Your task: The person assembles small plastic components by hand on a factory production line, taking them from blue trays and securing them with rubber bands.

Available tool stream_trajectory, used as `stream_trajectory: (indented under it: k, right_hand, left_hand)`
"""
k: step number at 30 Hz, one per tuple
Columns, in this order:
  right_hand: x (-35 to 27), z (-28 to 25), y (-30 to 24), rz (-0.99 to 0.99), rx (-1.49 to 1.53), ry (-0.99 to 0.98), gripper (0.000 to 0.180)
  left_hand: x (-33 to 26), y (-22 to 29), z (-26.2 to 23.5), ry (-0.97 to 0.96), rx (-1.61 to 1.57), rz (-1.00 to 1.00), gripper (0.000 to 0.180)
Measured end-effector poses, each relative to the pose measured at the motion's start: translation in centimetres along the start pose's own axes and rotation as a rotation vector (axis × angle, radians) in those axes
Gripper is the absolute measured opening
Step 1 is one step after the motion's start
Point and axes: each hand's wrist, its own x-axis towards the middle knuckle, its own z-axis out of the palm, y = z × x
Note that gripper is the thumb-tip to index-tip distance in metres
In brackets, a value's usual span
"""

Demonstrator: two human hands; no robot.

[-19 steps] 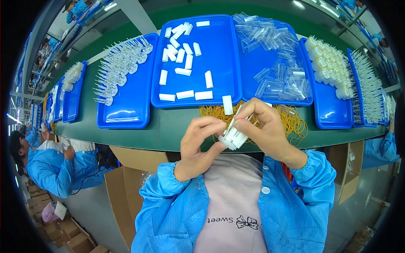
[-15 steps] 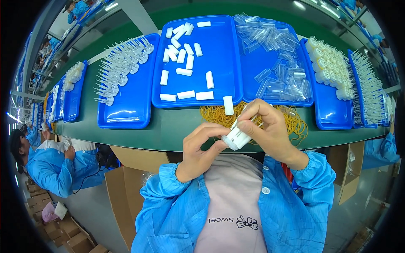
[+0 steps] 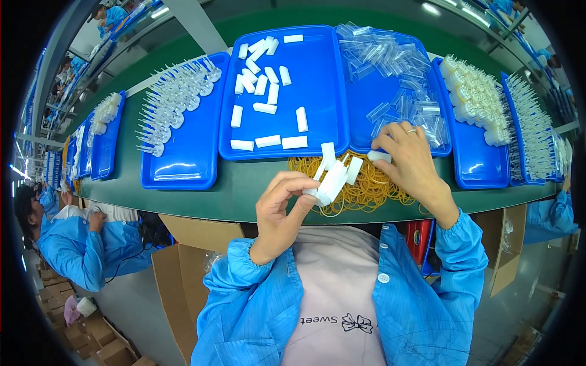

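Blue trays (image 3: 183, 174) crowded the bench's (image 3: 244, 198) far side, rubber bands (image 3: 372, 186) heaped midway (near edge), bare strip leftward.

Bright, even overhead light fills the scene; long ceiling strip lamps (image 3: 160, 11) glow at the top rim. Soft white glare sits on the glossy blue plastic trays (image 3: 183, 168), strongest near the front edge of the left one. Shadows on the dark green workbench (image 3: 244, 195) are faint and short. Fisheye distortion bends the bench's front edge into an arc, and a black circular vignette cuts every corner. The centre is sharp; detail smears toward the rim.
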Motion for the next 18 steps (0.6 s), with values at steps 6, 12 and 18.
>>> stream_trajectory:
  k: [6,12,18]
  right_hand:
    - [0.4,-1.1,-0.1,0.097,0.497,0.156,0.011]
    - [0.5,-1.2,-0.4,0.154,1.133,-0.080,0.022]
    - [0.7,-1.3,-1.3,0.116,1.320,-0.265,0.023]
  left_hand:
    - [-0.1,0.4,0.2,-0.019,0.044,0.046,0.015]
    - [-0.5,1.2,0.4,-0.141,0.125,0.167,0.018]
    - [-0.4,1.2,0.4,-0.212,0.128,0.185,0.021]
